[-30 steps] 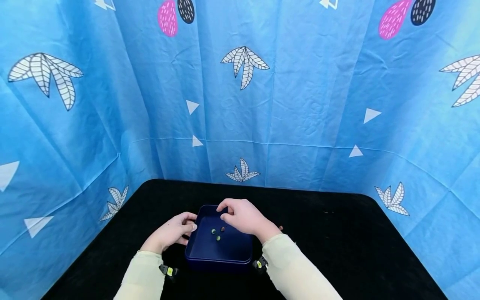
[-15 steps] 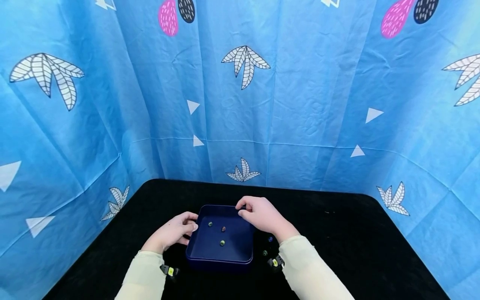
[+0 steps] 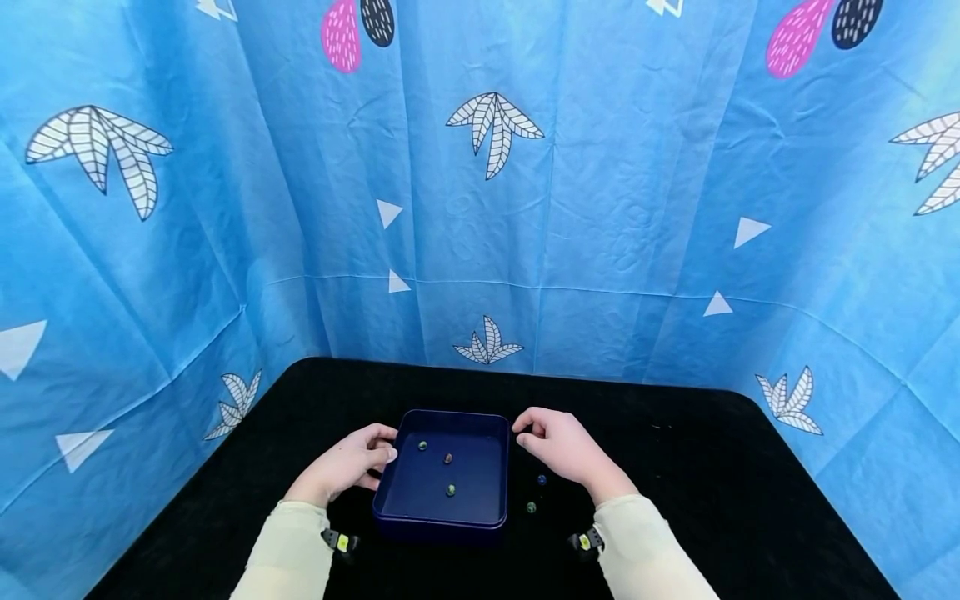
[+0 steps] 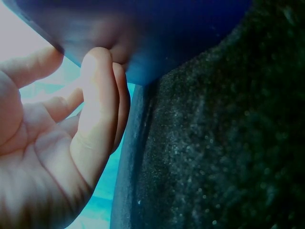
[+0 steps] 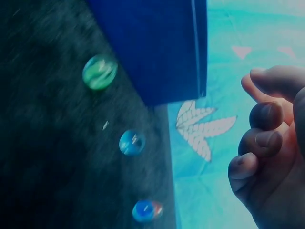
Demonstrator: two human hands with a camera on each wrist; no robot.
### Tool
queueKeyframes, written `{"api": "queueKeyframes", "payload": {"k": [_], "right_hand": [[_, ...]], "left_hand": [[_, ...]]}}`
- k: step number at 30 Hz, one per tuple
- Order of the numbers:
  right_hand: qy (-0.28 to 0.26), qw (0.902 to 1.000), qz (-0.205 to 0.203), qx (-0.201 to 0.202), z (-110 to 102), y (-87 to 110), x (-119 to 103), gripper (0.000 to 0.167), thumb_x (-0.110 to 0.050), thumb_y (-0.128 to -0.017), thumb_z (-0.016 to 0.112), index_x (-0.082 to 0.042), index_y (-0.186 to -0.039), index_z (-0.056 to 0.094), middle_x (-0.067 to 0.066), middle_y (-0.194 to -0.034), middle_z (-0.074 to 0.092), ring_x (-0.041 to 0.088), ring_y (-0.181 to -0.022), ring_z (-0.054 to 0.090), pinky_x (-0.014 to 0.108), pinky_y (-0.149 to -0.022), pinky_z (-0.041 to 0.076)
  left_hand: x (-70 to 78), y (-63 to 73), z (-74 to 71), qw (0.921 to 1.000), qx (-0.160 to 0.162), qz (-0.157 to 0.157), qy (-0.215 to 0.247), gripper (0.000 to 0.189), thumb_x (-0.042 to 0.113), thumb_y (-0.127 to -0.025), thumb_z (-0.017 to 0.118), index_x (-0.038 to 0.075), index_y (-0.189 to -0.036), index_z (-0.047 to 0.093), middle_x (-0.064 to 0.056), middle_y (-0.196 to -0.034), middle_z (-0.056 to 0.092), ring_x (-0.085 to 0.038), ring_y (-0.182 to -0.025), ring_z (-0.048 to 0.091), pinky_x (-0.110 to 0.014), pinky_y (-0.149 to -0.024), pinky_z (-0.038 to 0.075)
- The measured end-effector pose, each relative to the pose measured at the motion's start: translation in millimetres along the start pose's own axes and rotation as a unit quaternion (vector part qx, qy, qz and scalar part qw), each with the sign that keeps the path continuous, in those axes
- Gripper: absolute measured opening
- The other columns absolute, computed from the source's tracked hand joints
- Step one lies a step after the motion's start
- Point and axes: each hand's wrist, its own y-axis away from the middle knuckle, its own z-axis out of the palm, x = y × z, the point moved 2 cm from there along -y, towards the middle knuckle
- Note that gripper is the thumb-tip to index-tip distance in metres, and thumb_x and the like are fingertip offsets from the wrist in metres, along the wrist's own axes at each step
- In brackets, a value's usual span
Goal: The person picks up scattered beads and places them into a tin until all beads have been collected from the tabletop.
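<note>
In the head view, an open navy box [image 3: 480, 467] holds a few marbles: a green marble [image 3: 422, 446] at upper left, a reddish-brown marble [image 3: 447, 458] near the middle, and a yellow-green marble [image 3: 451, 490] below. My left hand [image 3: 347, 462] grips the box's left side, thumb at the rim and fingers [image 4: 97, 90] against the outer wall. Just off the box's far right corner hovers my right hand [image 3: 564, 446], fingers loosely curled; nothing shows between them. Under it on the black surface lie a green marble [image 5: 99, 72], a blue marble [image 5: 132, 142] and a blue-and-red marble [image 5: 146, 210].
Black cloth covers the table [image 3: 697, 500]. A blue patterned curtain [image 3: 615, 208] stands behind it and along both sides. The blue-and-red marble is not visible in the head view, where the right hand covers that area.
My right hand has moved from above the box to beyond its right side, uncovering green and blue marbles on the table. The two green marbles in the box have rolled apart. The left hand stays put.
</note>
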Motion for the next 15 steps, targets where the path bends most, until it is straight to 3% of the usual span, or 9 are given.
{"api": "queueKeyframes", "payload": {"k": [15], "right_hand": [[-0.005, 0.9989, 0.046, -0.007, -6.1, 25.1, 47.8, 0.015, -0.018, -0.093, 0.069, -0.015, -0.107, 0.071, -0.003, -0.069, 0.054, 0.013, -0.057, 0.048, 0.032, -0.058, 0.043]], "left_hand": [[-0.5, -0.4, 0.2, 0.9999, 0.004, -0.003, -0.009, 0.047, 0.016, -0.103, 0.058, -0.006, -0.142, 0.044, -0.023, -0.119, 0.062, -0.034, -0.098, 0.066, -0.044, -0.074, 0.059]]}}
